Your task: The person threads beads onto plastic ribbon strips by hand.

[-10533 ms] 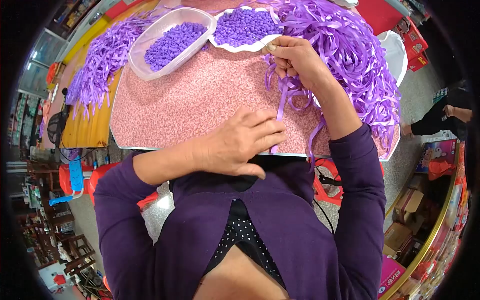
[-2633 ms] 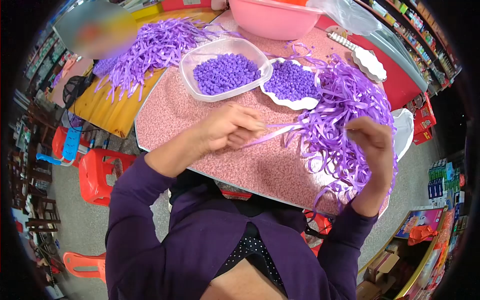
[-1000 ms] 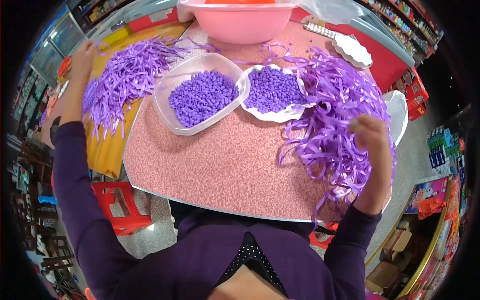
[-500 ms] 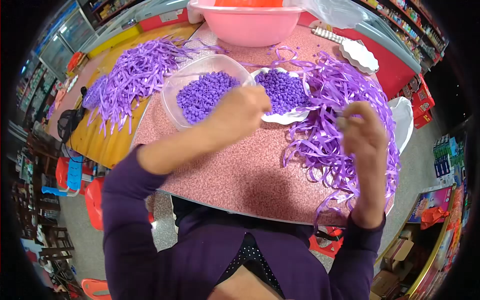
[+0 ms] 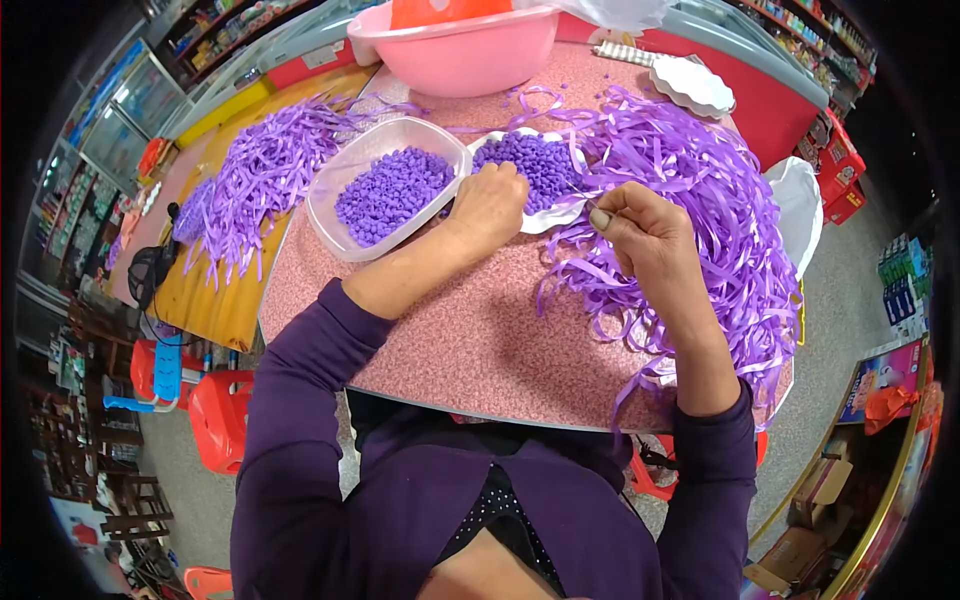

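My left hand point(image 5: 490, 203) is closed, knuckles up, at the near-left edge of a white scalloped plate point(image 5: 545, 222) heaped with small purple beads point(image 5: 540, 165). Whatever its fingers hold is hidden. Right of the plate, my right hand point(image 5: 648, 238) pinches a thin needle-like tool point(image 5: 582, 193) between thumb and forefinger, its far end toward the beads. Beneath and beyond that hand spreads a big pile of shiny purple ribbons point(image 5: 715, 205). To the left of my left hand stands a clear plastic tub point(image 5: 328, 212) with more purple beads point(image 5: 395, 195) in it.
A pink basin point(image 5: 460, 55) stands at the back of the pink speckled table point(image 5: 440, 325). Another ribbon bundle point(image 5: 265, 165) lies on a wooden surface point(image 5: 215, 305) at left. An empty white scalloped dish point(image 5: 692, 84) sits back right; a white bag point(image 5: 797, 205) hangs beyond the ribbons.
My right hand has moved left, from over the ribbons to the plate's right side. My left hand stays by the bead plate, slightly lower on it. The whole view has shifted a little.
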Tool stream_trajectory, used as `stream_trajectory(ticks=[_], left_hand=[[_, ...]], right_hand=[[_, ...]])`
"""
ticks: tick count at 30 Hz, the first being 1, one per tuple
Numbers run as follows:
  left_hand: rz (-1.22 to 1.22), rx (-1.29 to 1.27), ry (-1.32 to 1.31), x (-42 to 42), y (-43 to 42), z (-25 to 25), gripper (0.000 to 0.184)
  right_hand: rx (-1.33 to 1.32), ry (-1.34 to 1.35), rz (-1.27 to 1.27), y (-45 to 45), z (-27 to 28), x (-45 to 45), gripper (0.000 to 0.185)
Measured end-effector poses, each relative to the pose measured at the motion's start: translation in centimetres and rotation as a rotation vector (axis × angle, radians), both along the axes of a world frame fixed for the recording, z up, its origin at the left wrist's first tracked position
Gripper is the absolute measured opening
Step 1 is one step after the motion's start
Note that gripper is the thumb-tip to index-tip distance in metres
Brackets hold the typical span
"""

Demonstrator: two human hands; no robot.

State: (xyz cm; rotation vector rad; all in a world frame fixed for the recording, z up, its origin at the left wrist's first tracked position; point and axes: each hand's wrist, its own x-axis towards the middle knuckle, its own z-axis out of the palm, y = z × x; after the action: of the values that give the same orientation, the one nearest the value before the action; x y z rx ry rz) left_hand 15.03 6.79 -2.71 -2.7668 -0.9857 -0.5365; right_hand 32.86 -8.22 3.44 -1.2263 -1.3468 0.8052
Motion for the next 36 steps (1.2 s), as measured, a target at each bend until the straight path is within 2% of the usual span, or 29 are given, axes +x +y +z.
stream_trajectory(ticks=[3,8,20,24,29,32,36], left_hand=[[0.02,-0.007,-0.013,0.0,0.0,-0.2,0.011],[-0.028,-0.078,-0.232,0.4,-0.4,0.0,0.01],[-0.064,-0.18,-0.156,1.2,0.6,-0.2,0.01],[-0.079,-0.137,-0.154,1.2,0.7,-0.4,0.01],[-0.038,-0.177,-0.058,1.2,1.3,-0.4,0.011],[-0.069,-0.199,-0.199,1.0,1.3,-0.5,0.011],[-0.091,-0.215,-0.242,0.6,1.3,-0.5,0.012]], right_hand=[[-0.004,-0.045,-0.036,0.1,0.0,0.3,0.005],[0.019,-0.048,-0.054,0.3,-0.1,0.7,0.005],[0.013,-0.074,-0.069,0.2,-0.1,0.7,0.004],[0.014,-0.059,-0.065,0.2,-0.2,0.8,0.004],[0.032,-0.042,-0.056,0.4,-0.4,0.7,0.003],[0.03,-0.04,-0.049,0.3,-0.4,0.8,0.003],[0.041,-0.044,-0.054,0.2,-0.4,0.8,0.004]])
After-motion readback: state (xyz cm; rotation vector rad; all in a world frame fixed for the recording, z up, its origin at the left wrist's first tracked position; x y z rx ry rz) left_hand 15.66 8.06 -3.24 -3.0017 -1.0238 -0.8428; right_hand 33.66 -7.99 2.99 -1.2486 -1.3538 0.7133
